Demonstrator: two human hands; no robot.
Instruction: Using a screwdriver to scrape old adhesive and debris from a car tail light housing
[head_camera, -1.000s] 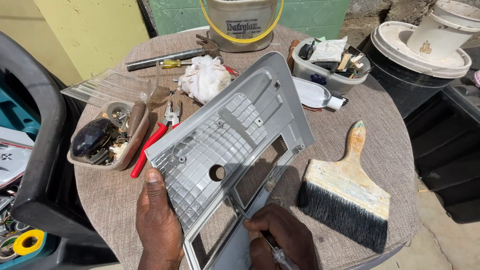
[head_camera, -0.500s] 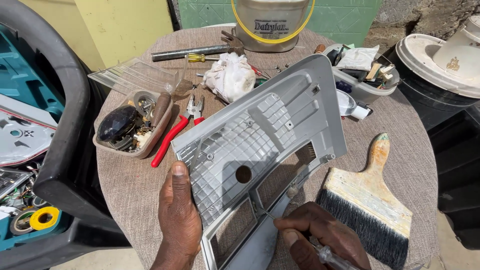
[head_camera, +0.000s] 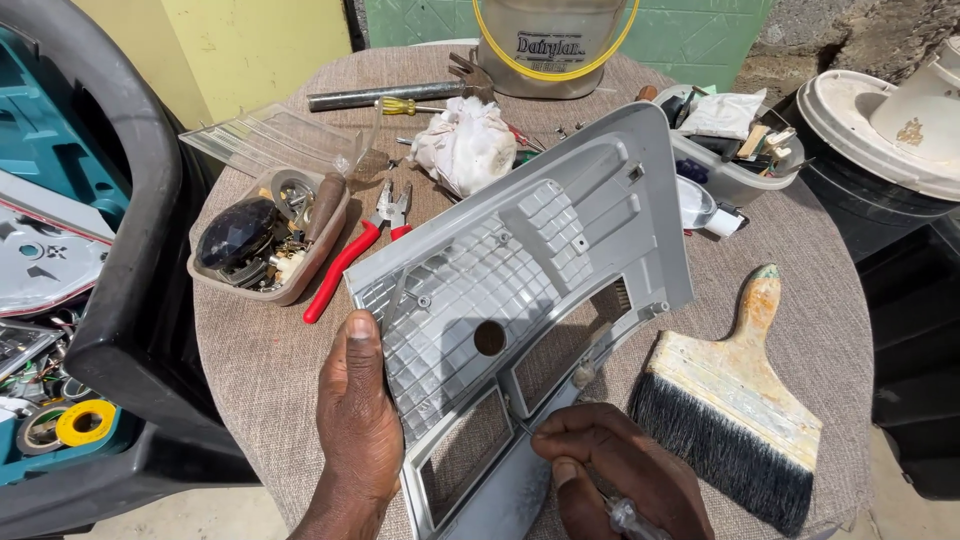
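left hand: grey plastic panel is gripped at its left edge, thumb on top.
right hand: closed around a screwdriver, tip set against the panel's lower part.
brush: laid just right of the right hand.
pliers: laid beyond the left hand.

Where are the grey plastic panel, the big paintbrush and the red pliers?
grey plastic panel (head_camera: 520, 270), head view, on its ribbed middle.
paintbrush (head_camera: 735, 385), head view, on the pale band above the black bristles.
red pliers (head_camera: 340, 270), head view, on one red handle.
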